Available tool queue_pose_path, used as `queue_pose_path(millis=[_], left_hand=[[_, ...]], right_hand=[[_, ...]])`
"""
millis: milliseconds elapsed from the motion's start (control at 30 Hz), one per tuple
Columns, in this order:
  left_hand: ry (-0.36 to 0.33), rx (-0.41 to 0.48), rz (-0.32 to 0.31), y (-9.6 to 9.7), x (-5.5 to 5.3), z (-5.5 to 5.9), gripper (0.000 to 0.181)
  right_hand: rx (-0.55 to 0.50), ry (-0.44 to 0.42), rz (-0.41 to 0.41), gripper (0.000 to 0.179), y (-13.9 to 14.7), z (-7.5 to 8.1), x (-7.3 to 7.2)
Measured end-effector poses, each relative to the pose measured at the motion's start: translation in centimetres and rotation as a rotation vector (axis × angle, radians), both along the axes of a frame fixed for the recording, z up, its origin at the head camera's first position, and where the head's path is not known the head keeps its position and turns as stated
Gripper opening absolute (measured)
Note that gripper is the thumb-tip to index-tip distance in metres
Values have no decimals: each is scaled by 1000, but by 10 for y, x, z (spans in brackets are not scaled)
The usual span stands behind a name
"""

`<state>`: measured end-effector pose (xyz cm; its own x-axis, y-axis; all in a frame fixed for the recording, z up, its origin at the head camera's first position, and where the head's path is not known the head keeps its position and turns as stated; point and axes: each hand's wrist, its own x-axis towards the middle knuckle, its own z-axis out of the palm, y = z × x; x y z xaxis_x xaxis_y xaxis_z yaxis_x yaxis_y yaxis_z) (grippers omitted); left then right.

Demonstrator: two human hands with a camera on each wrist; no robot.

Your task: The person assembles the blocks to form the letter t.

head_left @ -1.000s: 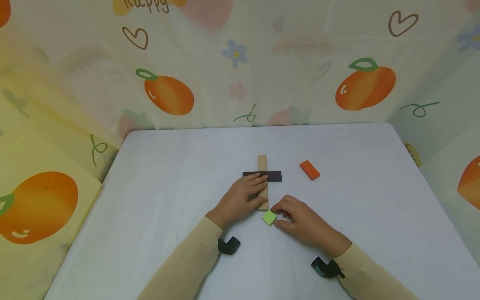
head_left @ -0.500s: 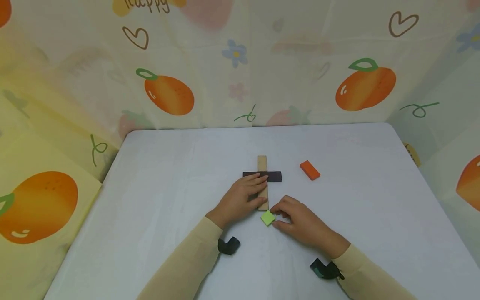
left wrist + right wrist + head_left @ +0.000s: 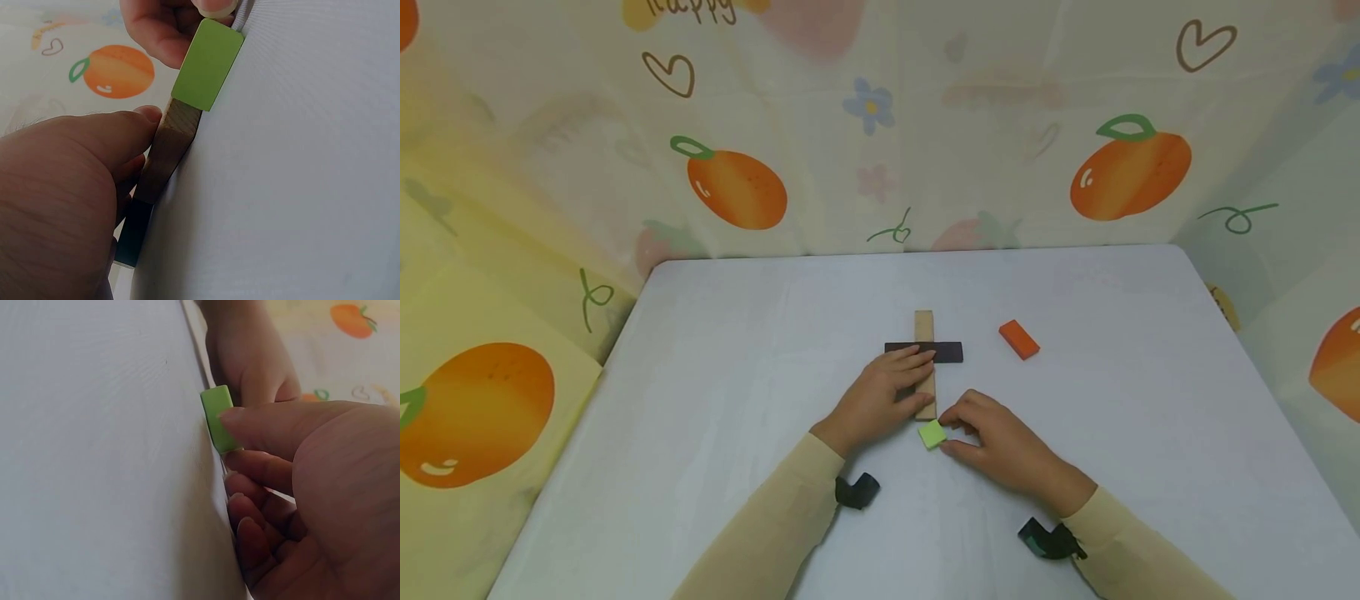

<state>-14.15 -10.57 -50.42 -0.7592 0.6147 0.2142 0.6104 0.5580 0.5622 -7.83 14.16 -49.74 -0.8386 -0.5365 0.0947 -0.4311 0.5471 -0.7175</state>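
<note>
A long plain wooden block (image 3: 924, 323) lies on the table, pointing away from me. Across it sits a black block (image 3: 950, 352), making a cross shape. My left hand (image 3: 876, 396) rests over both, fingers extended onto the black block and thumb (image 3: 140, 122) touching the wooden one. With thumb and forefinger, my right hand (image 3: 1003, 440) pinches a small light green block (image 3: 932, 434) at the wooden block's near end. In the left wrist view the green block's side (image 3: 208, 65) appears against that end. The left palm hides part of the area beneath it.
An orange block (image 3: 1019, 340) lies apart, to the right of the cross. The white table (image 3: 760, 325) extends around the pieces, with a fruit-printed cloth (image 3: 992, 158) behind its far edge. Black straps with small devices are on both wrists.
My right hand has shifted slightly left with the green block, which has turned a little and come under the wooden block's near end. The left hand stays in place.
</note>
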Motion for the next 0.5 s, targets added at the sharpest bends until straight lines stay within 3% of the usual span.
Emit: queue_pose_path(millis=[500], left_hand=[[-9,5,-2,0,0,2,55]], right_hand=[[-2,-13,-18,26,-1,0,-1]])
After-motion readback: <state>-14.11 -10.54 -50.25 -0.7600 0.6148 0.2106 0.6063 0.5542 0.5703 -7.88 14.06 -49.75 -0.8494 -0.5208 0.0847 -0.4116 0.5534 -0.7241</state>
